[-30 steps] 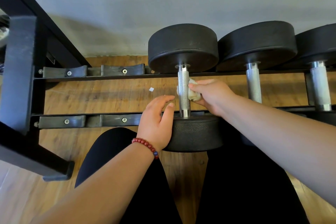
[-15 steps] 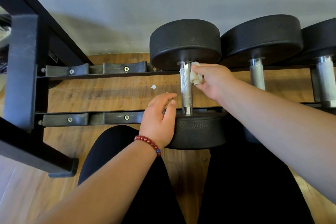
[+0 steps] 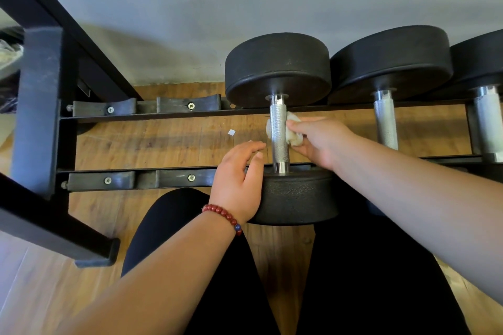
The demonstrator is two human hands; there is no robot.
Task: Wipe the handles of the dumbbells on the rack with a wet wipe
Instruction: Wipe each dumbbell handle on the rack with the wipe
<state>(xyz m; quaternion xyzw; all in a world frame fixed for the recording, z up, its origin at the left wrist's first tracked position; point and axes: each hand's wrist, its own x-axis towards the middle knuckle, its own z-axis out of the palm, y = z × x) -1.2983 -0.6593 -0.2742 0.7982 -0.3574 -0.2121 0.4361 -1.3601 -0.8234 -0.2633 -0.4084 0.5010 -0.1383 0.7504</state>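
Wood floor under rack (image 3: 174,115); right hand (image 3: 319,141) pinches wipe (image 3: 292,132) round leftmost dumbbell's handle (image 3: 279,130), left hand (image 3: 238,181) fingers relaxed on its near head.

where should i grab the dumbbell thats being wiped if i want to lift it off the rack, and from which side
Probably the knurled metal handle of the dumbbell, mid-length, coming down from above. It lies level across the two rack rails with a gap beneath, leaving room to wrap right round it; the round black ends look too wide to grip.
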